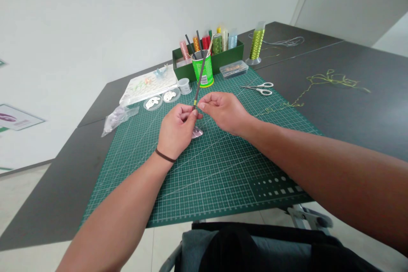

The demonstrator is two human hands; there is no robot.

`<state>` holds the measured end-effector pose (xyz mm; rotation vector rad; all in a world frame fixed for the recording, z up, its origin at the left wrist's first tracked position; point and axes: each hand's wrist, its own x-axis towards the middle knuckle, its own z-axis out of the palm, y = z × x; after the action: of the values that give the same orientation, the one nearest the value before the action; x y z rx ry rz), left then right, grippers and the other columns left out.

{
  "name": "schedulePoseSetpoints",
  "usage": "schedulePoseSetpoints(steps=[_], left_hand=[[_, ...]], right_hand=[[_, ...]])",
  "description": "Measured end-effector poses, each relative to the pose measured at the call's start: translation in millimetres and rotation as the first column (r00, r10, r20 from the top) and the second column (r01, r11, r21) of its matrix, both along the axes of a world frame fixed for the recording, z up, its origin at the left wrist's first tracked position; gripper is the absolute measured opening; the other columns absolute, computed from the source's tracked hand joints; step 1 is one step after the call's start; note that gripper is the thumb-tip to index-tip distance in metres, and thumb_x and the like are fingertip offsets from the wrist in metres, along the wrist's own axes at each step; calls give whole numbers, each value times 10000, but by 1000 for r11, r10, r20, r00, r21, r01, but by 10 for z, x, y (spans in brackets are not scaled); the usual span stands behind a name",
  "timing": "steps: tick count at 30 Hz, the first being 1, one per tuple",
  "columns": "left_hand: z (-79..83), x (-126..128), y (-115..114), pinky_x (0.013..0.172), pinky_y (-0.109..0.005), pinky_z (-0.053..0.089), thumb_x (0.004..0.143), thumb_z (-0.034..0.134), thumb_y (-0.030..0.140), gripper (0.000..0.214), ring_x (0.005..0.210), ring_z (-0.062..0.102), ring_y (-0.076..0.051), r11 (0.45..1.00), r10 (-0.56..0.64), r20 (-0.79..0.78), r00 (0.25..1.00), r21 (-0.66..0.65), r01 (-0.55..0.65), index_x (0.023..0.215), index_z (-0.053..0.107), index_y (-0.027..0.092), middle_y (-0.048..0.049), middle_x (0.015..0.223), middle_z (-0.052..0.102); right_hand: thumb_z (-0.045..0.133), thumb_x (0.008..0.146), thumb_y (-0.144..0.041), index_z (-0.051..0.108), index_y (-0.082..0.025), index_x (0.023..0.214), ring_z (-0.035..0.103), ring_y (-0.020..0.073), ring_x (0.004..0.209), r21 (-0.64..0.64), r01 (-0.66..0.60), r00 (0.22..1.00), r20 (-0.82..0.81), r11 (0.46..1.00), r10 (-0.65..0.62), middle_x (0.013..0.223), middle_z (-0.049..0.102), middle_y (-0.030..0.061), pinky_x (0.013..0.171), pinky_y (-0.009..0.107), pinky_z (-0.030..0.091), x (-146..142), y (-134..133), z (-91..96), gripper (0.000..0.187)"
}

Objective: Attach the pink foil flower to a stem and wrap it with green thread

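Observation:
My left hand (178,129) is closed around the lower end of a thin dark stick (200,78), which tilts up and away. A narrow band of yellow-green thread (195,102) is wrapped round the stick just above my fingers. Right beside it, my right hand (225,111) has thumb and fingers pinched together; whatever lies between the fingertips is too small to make out. A small shiny pinkish piece (197,132) shows beneath my left hand, partly hidden. Loose yellow-green thread (296,103) trails over the mat to the right of my right forearm.
A green cutting mat (204,178) covers the table's middle. Behind stand a green can (204,72) with sticks, a dark green box (231,56) of thread spools and a tall green spool (257,44). Scissors (259,88) lie right; a white board (149,83) and plastic bag (117,119) left.

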<state>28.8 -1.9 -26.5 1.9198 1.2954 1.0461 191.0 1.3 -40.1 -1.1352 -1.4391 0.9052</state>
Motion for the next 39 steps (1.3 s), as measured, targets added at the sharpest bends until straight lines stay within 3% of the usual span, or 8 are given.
schedulePoseSetpoints(steps=[3, 8, 13, 23, 30, 35, 39], left_hand=[[-9, 0, 9, 476, -239, 383, 919, 644, 330, 140, 476, 537, -93, 1000, -14, 34, 999, -25, 15, 904, 662, 192, -24, 844, 800], [-11, 10, 11, 434, -219, 362, 902, 664, 356, 183, 448, 517, -82, 995, -34, 108, 994, -92, 44, 926, 659, 175, -44, 835, 800], [-41, 5, 22, 427, -210, 369, 878, 693, 380, 219, 445, 524, -79, 984, -48, 205, 977, -158, 81, 941, 665, 173, -50, 829, 799], [-42, 14, 31, 529, -260, 544, 785, 784, 410, 314, 592, 668, -145, 916, -74, 436, 897, -326, 234, 945, 665, 167, -56, 811, 786], [-27, -10, 75, 540, -240, 539, 787, 788, 381, 278, 651, 689, -150, 877, -72, 449, 891, -397, 271, 907, 706, 144, -67, 808, 779], [-43, -12, 95, 586, -234, 538, 839, 755, 402, 268, 657, 674, -132, 893, -92, 391, 916, -375, 250, 911, 726, 145, -61, 807, 769], [-29, -21, 96, 533, -211, 498, 875, 717, 416, 268, 602, 642, -109, 895, -101, 338, 936, -381, 234, 882, 724, 148, -61, 825, 768]], right_hand=[[639, 911, -211, 682, -165, 825, 484, 99, 536, -17, -3, 1000, -13, 1000, 3, 639, 657, -6, 500, 241, 361, -2, 6, 2, 106], [644, 899, -195, 667, -161, 818, 597, 116, 601, -31, -38, 997, -73, 999, 36, 669, 689, 2, 552, 236, 434, -13, 1, 35, 91], [652, 892, -172, 661, -162, 802, 596, 108, 585, -38, -35, 996, -85, 999, 31, 643, 672, -11, 522, 224, 427, -20, 3, 47, 91], [656, 890, -148, 663, -160, 804, 563, 80, 560, -60, -56, 991, -129, 997, 48, 650, 666, -19, 488, 189, 401, -16, 11, 35, 87], [661, 873, -91, 665, -158, 778, 582, 80, 560, -120, -50, 987, -160, 992, 30, 648, 666, -23, 495, 192, 423, -19, 7, 69, 117], [663, 870, -91, 685, -160, 808, 604, 90, 574, -140, -60, 985, -169, 988, 36, 654, 683, -21, 521, 201, 450, -16, 25, 49, 96], [658, 882, -124, 699, -169, 830, 604, 97, 575, -95, -108, 981, -172, 990, 91, 648, 688, -20, 537, 214, 462, -4, 47, -7, 81]])
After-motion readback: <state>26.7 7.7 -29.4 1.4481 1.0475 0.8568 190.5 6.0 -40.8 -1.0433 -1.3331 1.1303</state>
